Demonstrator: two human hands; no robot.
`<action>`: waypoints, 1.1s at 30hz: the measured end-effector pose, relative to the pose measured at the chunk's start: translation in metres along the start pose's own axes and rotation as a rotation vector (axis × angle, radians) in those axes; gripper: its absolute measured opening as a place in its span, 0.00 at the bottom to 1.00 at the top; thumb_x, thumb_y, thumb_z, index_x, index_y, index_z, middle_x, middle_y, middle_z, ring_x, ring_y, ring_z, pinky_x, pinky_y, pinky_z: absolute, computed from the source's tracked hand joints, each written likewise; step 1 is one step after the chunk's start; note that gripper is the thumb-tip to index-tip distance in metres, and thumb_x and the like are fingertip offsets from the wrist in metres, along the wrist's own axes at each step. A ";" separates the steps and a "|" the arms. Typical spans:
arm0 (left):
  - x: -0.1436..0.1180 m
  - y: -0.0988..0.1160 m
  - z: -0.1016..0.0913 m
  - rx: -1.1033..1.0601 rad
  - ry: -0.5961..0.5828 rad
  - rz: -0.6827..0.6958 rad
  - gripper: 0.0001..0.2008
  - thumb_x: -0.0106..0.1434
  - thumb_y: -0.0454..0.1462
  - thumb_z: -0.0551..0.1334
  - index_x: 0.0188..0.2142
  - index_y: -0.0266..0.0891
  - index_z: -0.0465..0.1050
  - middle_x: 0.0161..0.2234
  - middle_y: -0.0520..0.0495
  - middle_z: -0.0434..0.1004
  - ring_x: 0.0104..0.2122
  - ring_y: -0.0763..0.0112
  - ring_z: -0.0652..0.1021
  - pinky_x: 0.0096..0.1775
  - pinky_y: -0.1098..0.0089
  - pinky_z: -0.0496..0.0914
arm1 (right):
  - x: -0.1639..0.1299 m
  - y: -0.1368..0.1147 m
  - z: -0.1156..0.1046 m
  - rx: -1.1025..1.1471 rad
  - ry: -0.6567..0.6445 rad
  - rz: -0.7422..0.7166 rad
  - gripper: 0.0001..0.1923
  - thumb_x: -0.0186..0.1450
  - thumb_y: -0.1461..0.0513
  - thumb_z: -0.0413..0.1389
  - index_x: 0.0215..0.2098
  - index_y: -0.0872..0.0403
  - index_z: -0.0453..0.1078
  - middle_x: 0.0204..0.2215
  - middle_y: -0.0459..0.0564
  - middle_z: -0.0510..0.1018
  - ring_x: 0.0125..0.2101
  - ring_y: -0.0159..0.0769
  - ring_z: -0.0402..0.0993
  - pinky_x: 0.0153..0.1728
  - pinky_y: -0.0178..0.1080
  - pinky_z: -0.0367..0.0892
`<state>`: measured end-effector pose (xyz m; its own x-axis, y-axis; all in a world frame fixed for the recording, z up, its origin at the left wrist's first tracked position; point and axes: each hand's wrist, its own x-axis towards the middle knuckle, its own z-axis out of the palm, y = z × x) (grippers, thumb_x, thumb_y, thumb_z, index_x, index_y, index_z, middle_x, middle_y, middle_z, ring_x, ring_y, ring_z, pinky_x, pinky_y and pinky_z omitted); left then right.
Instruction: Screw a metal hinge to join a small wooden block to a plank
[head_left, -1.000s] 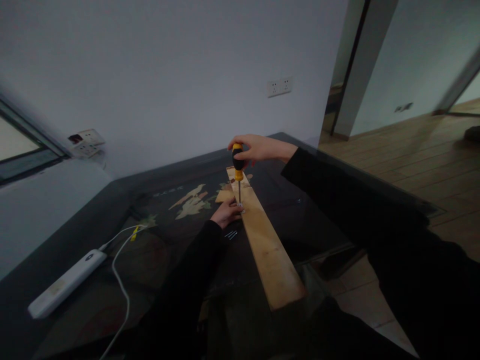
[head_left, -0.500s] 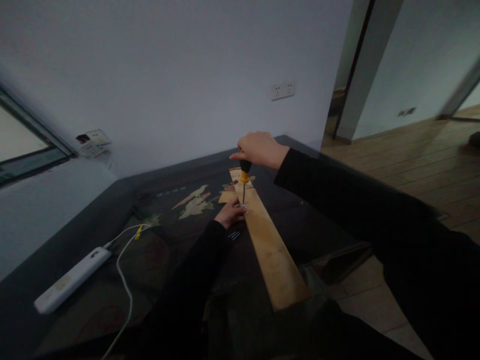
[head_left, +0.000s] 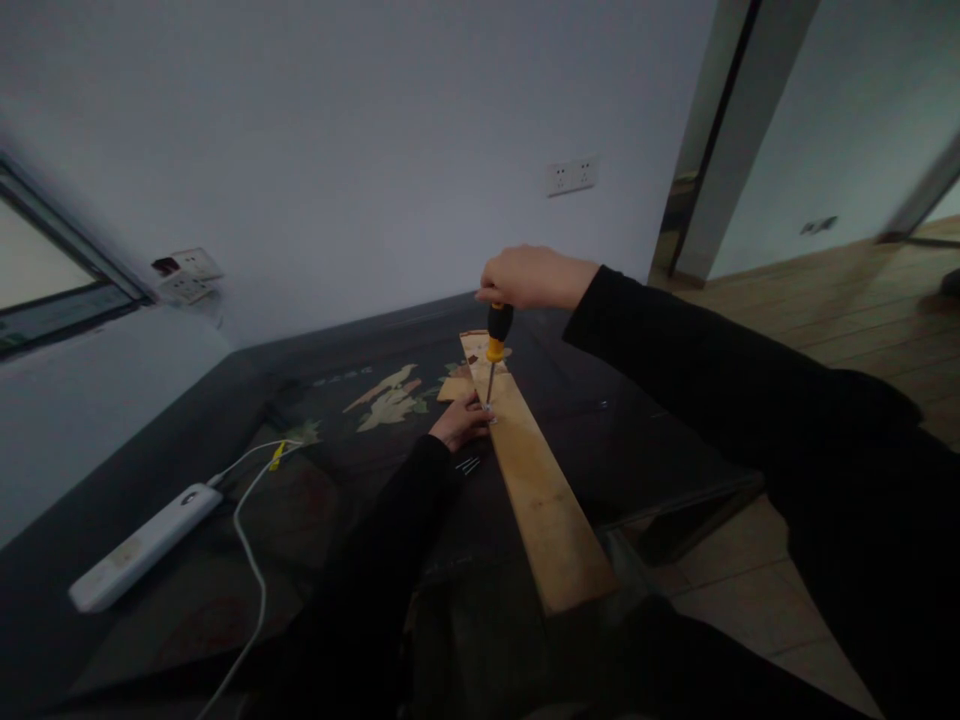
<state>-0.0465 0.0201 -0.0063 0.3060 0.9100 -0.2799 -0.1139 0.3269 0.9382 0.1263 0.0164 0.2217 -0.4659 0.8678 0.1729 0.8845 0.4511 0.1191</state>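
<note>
Head-worn view, forward and down over the table (head_left: 150,420).

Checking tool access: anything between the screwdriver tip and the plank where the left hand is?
Nothing visible. The right hand grips the screwdriver from above, its shaft running straight down to the plank. The left hand rests beside the tip at the plank's edge, not under it. Whether the fingers pinch a screw is too small to tell.

Long black sleeves, bare hands
</note>
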 end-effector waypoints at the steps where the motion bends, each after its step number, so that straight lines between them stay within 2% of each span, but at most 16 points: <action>1: 0.000 0.000 0.000 -0.002 0.001 0.000 0.24 0.46 0.23 0.67 0.44 0.38 0.71 0.39 0.46 0.78 0.35 0.67 0.79 0.35 0.68 0.76 | 0.001 -0.002 0.004 -0.033 0.048 0.033 0.24 0.68 0.54 0.47 0.49 0.63 0.74 0.40 0.64 0.78 0.39 0.46 0.74 0.36 0.43 0.63; 3: 0.000 0.000 0.001 -0.007 -0.005 0.005 0.24 0.47 0.22 0.66 0.44 0.38 0.71 0.39 0.46 0.78 0.35 0.67 0.79 0.35 0.68 0.77 | 0.002 -0.003 0.008 -0.056 0.106 0.076 0.26 0.68 0.51 0.46 0.50 0.63 0.73 0.41 0.66 0.77 0.40 0.48 0.73 0.36 0.43 0.63; 5: -0.001 0.001 0.001 -0.005 -0.014 0.009 0.24 0.47 0.22 0.66 0.44 0.38 0.71 0.39 0.46 0.78 0.35 0.68 0.79 0.35 0.68 0.77 | 0.003 0.000 0.006 -0.026 0.096 0.060 0.29 0.67 0.48 0.47 0.50 0.62 0.73 0.40 0.65 0.77 0.39 0.46 0.74 0.36 0.42 0.63; 7: -0.002 0.001 0.001 0.004 -0.020 0.008 0.24 0.47 0.23 0.66 0.45 0.38 0.71 0.39 0.45 0.78 0.35 0.68 0.79 0.35 0.69 0.76 | 0.002 0.005 0.001 0.041 0.025 -0.005 0.29 0.65 0.47 0.51 0.51 0.61 0.72 0.39 0.61 0.78 0.36 0.41 0.74 0.35 0.40 0.63; 10: -0.002 0.001 0.000 0.015 -0.022 0.006 0.24 0.48 0.24 0.67 0.46 0.38 0.71 0.39 0.45 0.78 0.35 0.69 0.79 0.34 0.70 0.76 | 0.000 0.010 -0.008 0.129 -0.102 -0.130 0.24 0.62 0.51 0.56 0.52 0.57 0.72 0.38 0.55 0.78 0.33 0.35 0.73 0.34 0.38 0.62; 12: -0.001 0.001 0.000 0.014 -0.013 0.002 0.25 0.47 0.24 0.67 0.46 0.38 0.71 0.40 0.44 0.78 0.35 0.69 0.79 0.35 0.70 0.76 | -0.001 0.009 -0.009 0.126 -0.122 -0.168 0.21 0.63 0.55 0.57 0.50 0.57 0.73 0.37 0.53 0.79 0.33 0.34 0.73 0.34 0.37 0.62; 15: 0.000 0.001 0.000 0.018 0.003 0.000 0.25 0.47 0.23 0.67 0.46 0.38 0.71 0.40 0.45 0.79 0.36 0.68 0.79 0.36 0.70 0.76 | -0.001 0.002 -0.001 0.032 -0.036 -0.123 0.18 0.65 0.56 0.54 0.47 0.58 0.75 0.38 0.56 0.79 0.37 0.38 0.73 0.36 0.39 0.61; 19: -0.002 0.001 0.001 0.019 -0.003 0.000 0.25 0.47 0.23 0.66 0.45 0.39 0.71 0.39 0.46 0.78 0.35 0.68 0.79 0.36 0.69 0.76 | -0.001 -0.008 0.014 -0.093 0.114 0.058 0.24 0.69 0.52 0.46 0.47 0.60 0.75 0.40 0.63 0.78 0.41 0.45 0.73 0.37 0.42 0.61; 22: -0.004 0.003 0.002 0.016 -0.011 0.007 0.24 0.47 0.23 0.66 0.45 0.39 0.71 0.39 0.46 0.78 0.35 0.69 0.79 0.36 0.68 0.76 | 0.000 -0.005 0.016 -0.079 0.140 0.099 0.29 0.68 0.47 0.44 0.48 0.60 0.75 0.40 0.63 0.78 0.41 0.46 0.73 0.37 0.42 0.61; 25: -0.006 0.005 0.003 0.025 -0.013 0.002 0.23 0.48 0.24 0.66 0.44 0.38 0.71 0.40 0.45 0.78 0.35 0.68 0.79 0.37 0.67 0.76 | 0.001 0.006 0.007 -0.006 0.073 0.029 0.28 0.64 0.45 0.51 0.48 0.57 0.74 0.40 0.60 0.78 0.40 0.44 0.72 0.37 0.41 0.60; 28: -0.007 0.006 0.003 0.032 -0.005 -0.003 0.23 0.47 0.24 0.67 0.44 0.38 0.72 0.40 0.45 0.78 0.35 0.68 0.79 0.38 0.68 0.75 | 0.000 0.013 -0.004 0.027 -0.041 -0.119 0.22 0.61 0.52 0.58 0.50 0.54 0.73 0.40 0.54 0.78 0.39 0.39 0.72 0.36 0.38 0.59; 31: -0.006 0.005 0.003 0.026 -0.003 0.000 0.24 0.46 0.24 0.68 0.44 0.38 0.72 0.39 0.46 0.78 0.35 0.69 0.79 0.38 0.68 0.75 | -0.003 0.007 -0.005 -0.015 -0.116 -0.194 0.17 0.63 0.58 0.55 0.49 0.54 0.74 0.40 0.52 0.79 0.37 0.36 0.72 0.35 0.37 0.59; 33: -0.005 0.004 0.002 0.029 -0.012 0.003 0.24 0.46 0.24 0.68 0.44 0.38 0.72 0.38 0.46 0.78 0.35 0.69 0.79 0.38 0.68 0.75 | -0.005 0.000 0.001 -0.051 -0.097 -0.174 0.16 0.65 0.58 0.52 0.48 0.54 0.74 0.40 0.54 0.79 0.37 0.37 0.72 0.34 0.37 0.59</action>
<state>-0.0466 0.0164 -0.0008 0.3172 0.9078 -0.2745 -0.0878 0.3163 0.9446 0.1284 0.0118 0.2200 -0.6048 0.7948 0.0507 0.7872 0.5870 0.1890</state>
